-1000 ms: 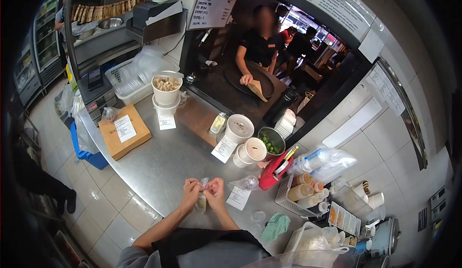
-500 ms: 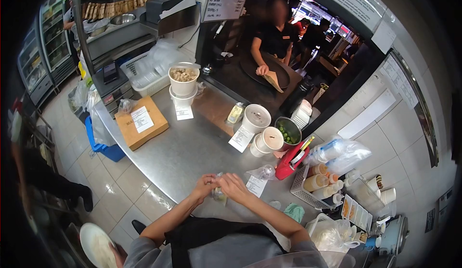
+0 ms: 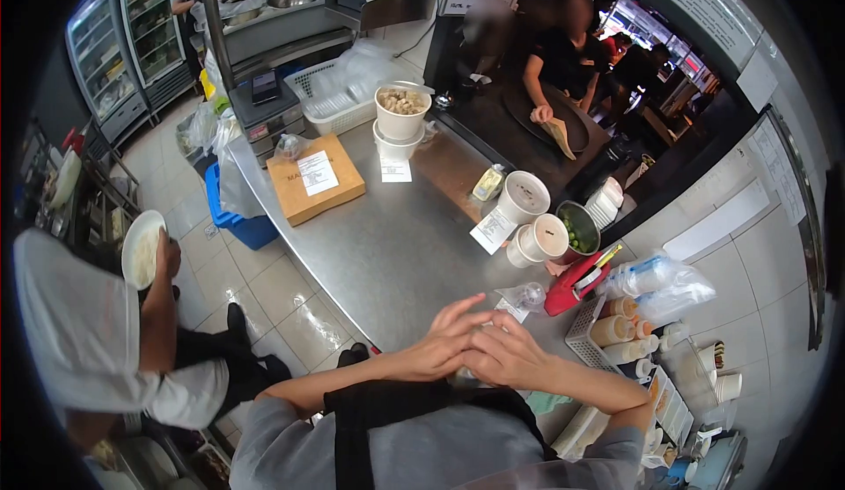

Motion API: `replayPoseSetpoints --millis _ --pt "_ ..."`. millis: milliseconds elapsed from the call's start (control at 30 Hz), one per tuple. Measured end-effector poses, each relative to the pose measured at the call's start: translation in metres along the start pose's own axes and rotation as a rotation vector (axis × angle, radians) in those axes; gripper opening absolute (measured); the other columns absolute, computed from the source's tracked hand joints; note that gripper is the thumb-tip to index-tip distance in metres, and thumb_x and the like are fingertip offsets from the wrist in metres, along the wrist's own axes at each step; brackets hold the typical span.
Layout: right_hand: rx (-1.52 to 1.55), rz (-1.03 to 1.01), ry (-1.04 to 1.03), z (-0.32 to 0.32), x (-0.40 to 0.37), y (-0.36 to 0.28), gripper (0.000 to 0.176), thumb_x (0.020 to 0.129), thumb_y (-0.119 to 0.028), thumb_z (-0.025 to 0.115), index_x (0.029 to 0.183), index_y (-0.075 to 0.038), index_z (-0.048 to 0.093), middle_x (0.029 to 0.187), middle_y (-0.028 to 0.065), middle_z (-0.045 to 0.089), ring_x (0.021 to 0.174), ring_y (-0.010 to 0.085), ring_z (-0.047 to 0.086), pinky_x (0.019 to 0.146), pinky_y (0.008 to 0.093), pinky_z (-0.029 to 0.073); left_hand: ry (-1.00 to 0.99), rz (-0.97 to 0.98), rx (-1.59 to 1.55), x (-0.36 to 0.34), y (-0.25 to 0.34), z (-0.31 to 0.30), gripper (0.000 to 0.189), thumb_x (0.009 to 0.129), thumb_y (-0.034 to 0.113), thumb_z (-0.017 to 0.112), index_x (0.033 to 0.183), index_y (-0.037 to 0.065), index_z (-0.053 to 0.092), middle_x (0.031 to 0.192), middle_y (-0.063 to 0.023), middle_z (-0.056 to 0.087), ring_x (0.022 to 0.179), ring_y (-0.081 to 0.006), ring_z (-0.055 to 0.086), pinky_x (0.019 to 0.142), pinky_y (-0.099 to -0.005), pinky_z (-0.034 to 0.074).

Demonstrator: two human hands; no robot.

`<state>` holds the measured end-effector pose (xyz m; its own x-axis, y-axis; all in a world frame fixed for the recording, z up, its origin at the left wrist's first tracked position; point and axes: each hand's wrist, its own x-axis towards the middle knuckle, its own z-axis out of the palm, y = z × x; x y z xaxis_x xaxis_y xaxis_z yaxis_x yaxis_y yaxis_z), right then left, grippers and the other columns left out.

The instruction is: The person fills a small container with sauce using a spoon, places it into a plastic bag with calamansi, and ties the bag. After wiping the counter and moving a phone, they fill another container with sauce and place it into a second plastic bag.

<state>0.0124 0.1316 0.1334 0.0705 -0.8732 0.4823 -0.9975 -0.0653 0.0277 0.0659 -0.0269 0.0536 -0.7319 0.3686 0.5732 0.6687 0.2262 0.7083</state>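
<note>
Close to my body, over the near edge of the steel counter point(image 3: 343, 261), my two hands meet with fingers overlapping. My left hand point(image 3: 447, 342) has its forefingers stretched out while its thumb side is hidden. My right hand point(image 3: 508, 351) is curled, fingers bent against the left. Between and under them is a small clear plastic bag, nearly all covered by the hands. Just beyond lie a receipt point(image 3: 512, 307) and a clear plastic lid or cup point(image 3: 531, 295). Paper tubs point(image 3: 539, 238) stand farther off, beside a receipt point(image 3: 494, 231) and a small wrapped packet point(image 3: 488, 183).
A cardboard box point(image 3: 317, 193) with a receipt sits left. Stacked tubs point(image 3: 402, 119) stand at the back. Right are a red holder point(image 3: 572, 285), a metal bowl point(image 3: 578, 228) of green pieces and sauce bottles point(image 3: 616, 330). One person carries a plate point(image 3: 143, 251); another stands beyond the pass window.
My view has swung left, so the counter sits farther right. My hands have drawn closer together, covering the bag that showed below them. The person with the plate has walked forward on the left.
</note>
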Motion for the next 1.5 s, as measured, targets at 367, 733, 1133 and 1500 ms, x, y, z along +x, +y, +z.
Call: replayPoseSetpoints --millis 367,733,1133,1500 --pt "-0.122 -0.088 0.091 -0.009 -0.031 -0.009 0.017 0.070 -0.014 0.062 0.083 -0.012 0.053 0.075 0.0001 0.047 0.065 0.0146 0.050 0.076 0.0345 0.043 -0.191 -0.193 -0.304 0.004 0.014 0.003 0.024 0.087 0.009 0.045 0.106 0.000 0.054 0.127 -0.0122 0.039 0.116 -0.0291 0.040 0.097 -0.0385 0.031" --pt "0.160 1.240 0.831 0.018 -0.153 -0.067 0.011 0.079 0.002 0.056 0.090 0.000 0.058 0.081 0.0080 0.057 0.070 0.0136 0.056 0.062 0.0239 0.044 0.097 -0.412 0.162 0.000 -0.167 0.060 0.022 0.094 0.018 0.040 0.103 0.000 0.050 0.095 -0.0151 0.053 0.089 -0.0319 0.053 0.078 -0.0399 0.041" --pt "-0.060 1.405 1.483 -0.045 -0.170 -0.138 0.010 0.089 -0.006 0.051 0.096 -0.001 0.055 0.077 0.0039 0.057 0.063 0.0072 0.049 0.059 0.0186 0.040 -0.396 0.591 0.462 0.063 -0.076 0.303 0.015 0.072 0.014 0.055 0.083 0.006 0.061 0.090 -0.0073 0.057 0.087 -0.0219 0.054 0.075 -0.0390 0.044" --pt "-0.025 1.627 1.233 0.014 -0.223 -0.148 0.028 0.090 -0.007 0.050 0.115 0.005 0.052 0.092 0.0084 0.060 0.086 0.0150 0.057 0.076 0.0241 0.044 -0.647 0.235 0.320 0.077 -0.075 0.334 0.016 0.072 0.007 0.057 0.086 0.003 0.061 0.087 -0.0124 0.057 0.082 -0.0302 0.061 0.073 -0.0374 0.053"
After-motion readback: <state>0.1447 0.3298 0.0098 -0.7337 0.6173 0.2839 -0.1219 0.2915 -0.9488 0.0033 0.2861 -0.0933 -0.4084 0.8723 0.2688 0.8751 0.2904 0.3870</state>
